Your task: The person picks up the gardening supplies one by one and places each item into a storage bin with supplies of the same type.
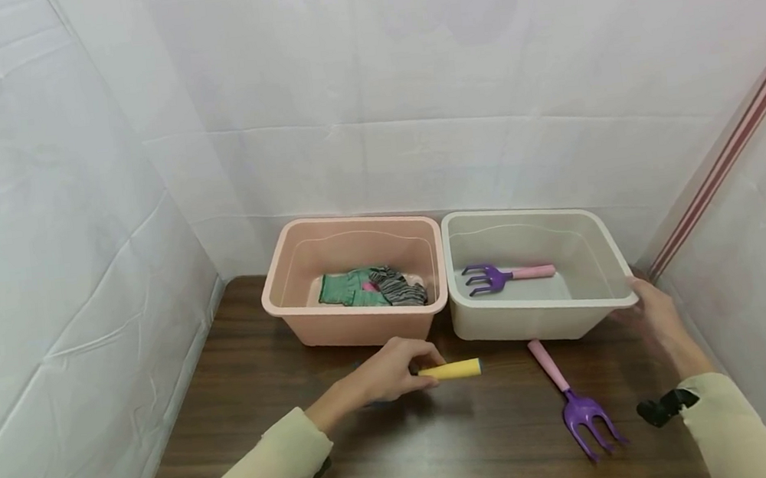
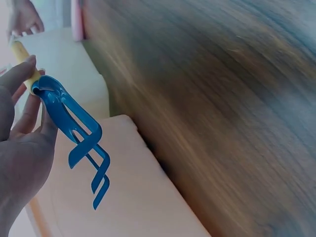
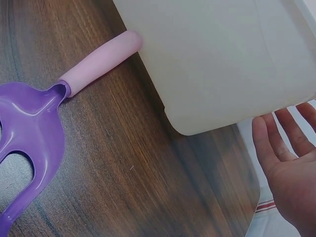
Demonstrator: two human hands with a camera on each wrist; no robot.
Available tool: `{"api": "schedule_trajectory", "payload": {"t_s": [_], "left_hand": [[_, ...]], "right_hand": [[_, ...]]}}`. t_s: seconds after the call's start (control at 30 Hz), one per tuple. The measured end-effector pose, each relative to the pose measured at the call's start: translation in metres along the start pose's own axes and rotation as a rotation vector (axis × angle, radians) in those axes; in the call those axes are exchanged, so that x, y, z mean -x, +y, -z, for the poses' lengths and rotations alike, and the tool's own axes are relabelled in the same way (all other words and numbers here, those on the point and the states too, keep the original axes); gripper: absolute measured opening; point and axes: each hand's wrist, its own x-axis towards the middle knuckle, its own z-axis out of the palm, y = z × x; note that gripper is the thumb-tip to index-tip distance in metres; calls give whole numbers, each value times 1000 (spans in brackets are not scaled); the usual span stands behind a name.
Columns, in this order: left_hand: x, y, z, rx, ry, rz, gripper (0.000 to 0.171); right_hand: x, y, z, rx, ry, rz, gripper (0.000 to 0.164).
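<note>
My left hand point(image 1: 390, 373) holds a small hand cultivator by its yellow handle point(image 1: 454, 370), in front of the pink bin point(image 1: 357, 324). Three bent blue tines point(image 2: 74, 116) show in the left wrist view, pointing away from the fingers. At the right front corner of the off-white bin point(image 1: 529, 322), my right hand point(image 1: 655, 313) touches the side just under the rim, fingers fairly straight in the right wrist view. A purple garden fork point(image 1: 582, 408) with a pink handle lies on the table in front of that bin.
Inside the pink bin lie green gloves point(image 1: 349, 287) and a grey patterned glove point(image 1: 398, 287). The off-white bin contains a purple cultivator point(image 1: 491, 278) with a pink handle. Both bins stand side by side on the dark wooden table point(image 1: 247, 406), against white sheeting point(image 1: 356, 103).
</note>
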Motion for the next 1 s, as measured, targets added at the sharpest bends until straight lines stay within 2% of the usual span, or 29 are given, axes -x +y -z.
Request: {"api": "schedule_trajectory", "payload": {"t_s": [0.17, 0.33, 0.77, 0.83, 1.0], "left_hand": [[-5, 8, 0, 33, 25, -14, 19], [-13, 16, 4, 22, 43, -32, 20], [-41, 49, 13, 4, 86, -134, 20], [-46, 55, 15, -7, 88, -153, 20], [-59, 68, 20, -47, 78, -193, 21]], "right_hand": [[5, -5, -7, 5, 1, -1, 22], [10, -10, -13, -9, 5, 1, 21], [1, 4, 0, 22, 37, -8, 24], [1, 4, 1, 38, 44, -11, 26], [1, 4, -1, 77, 55, -17, 47]]}}
